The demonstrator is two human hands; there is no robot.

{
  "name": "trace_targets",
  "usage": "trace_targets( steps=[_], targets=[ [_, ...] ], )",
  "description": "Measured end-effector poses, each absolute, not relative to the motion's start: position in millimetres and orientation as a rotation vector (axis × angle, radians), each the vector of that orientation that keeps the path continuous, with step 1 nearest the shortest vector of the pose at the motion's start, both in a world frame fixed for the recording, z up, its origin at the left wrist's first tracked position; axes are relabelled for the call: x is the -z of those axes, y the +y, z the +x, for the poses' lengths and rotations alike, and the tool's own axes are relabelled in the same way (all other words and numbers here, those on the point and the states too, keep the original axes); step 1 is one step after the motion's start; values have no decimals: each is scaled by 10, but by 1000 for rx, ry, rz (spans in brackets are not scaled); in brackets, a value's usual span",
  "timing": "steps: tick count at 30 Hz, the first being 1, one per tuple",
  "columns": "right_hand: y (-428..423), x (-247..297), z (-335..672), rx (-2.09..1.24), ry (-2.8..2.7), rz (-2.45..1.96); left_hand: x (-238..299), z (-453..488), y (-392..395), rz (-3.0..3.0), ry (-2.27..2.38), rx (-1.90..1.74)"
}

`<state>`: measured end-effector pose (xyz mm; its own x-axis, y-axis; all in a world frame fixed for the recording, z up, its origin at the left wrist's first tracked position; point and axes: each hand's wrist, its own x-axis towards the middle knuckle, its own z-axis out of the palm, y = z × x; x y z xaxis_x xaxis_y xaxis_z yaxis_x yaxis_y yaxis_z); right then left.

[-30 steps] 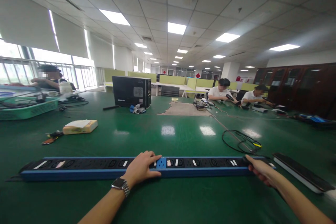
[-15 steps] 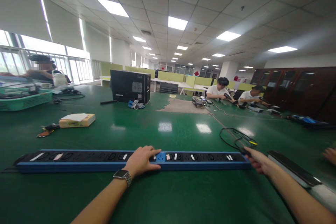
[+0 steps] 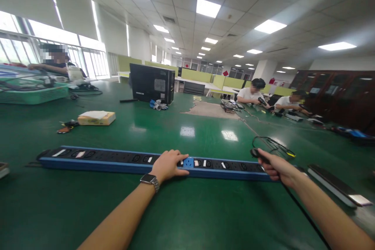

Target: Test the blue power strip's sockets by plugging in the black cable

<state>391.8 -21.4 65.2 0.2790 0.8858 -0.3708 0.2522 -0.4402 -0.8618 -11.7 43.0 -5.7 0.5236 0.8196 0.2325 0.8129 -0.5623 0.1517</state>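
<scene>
The left hand [image 3: 168, 165] clasps a blue power strip [image 3: 117, 164], thumb and fingers parted across it; the right hand [image 3: 278, 166] grips a black plug [image 3: 256, 153] tightly

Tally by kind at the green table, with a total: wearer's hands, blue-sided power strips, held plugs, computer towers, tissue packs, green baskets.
Wearer's left hand and right hand: 2
Blue-sided power strip: 1
Held black plug: 1
Computer tower: 1
Tissue pack: 1
Green basket: 1
Total: 7
</scene>
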Motion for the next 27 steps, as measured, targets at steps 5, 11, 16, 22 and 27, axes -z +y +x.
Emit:
trace_targets(
  steps=[5, 11, 16, 22, 27],
  targets=[
    [-27, -371, 3489, -1195, -1065, -1933, 55, -106, 417, 2726, 1469, -451],
    [16, -69, 3339, -1102, -979, -1997, 52, -88, 400, 2730, 1536, -422],
    [1, 63, 3309, -983, -947, -1950, 35, -71, 405, 2726, 1582, -379],
    [49, 63, 3384, -1069, -886, -1919, 11, -59, 414, 2734, 1601, -319],
    [120, 53, 3401, -1077, -872, -1939, 5, -63, 420, 2736, 1616, -291]
  ],
)
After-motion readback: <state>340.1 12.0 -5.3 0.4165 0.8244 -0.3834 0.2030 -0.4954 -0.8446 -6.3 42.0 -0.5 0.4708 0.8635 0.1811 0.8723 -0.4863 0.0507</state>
